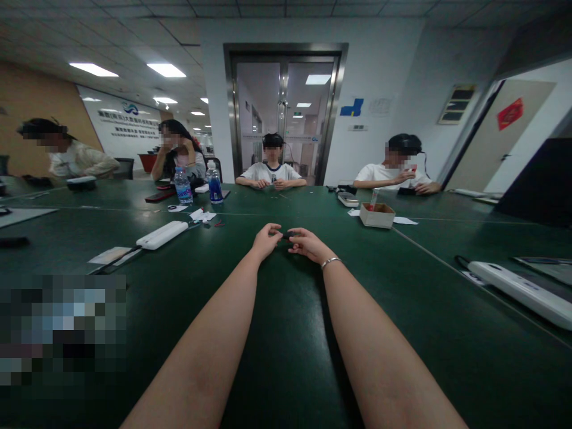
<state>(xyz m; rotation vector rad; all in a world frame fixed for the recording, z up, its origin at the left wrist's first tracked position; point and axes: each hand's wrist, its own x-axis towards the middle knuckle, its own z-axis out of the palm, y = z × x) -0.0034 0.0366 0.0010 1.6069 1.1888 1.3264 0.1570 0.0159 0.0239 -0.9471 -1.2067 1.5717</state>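
Observation:
Both my arms reach forward over the dark green table [286, 357]. A small black object [286, 236] sits between my two hands, too small and dark for its kind to show. My left hand [267, 239] pinches its left end with thumb and fingers. On the other side, my right hand [306, 244] grips the right end, its lower fingers curled beneath. A silver bracelet [330, 262] circles my right wrist. Parts of the black object are hidden by my fingertips.
A white power strip [162, 235] lies to the left, another power strip [522, 292] to the right. Beyond are a water bottle [183, 186], a blue-labelled bottle [215, 186], paper scraps [203, 215] and an open box [377, 217]. Several people sit around the far side.

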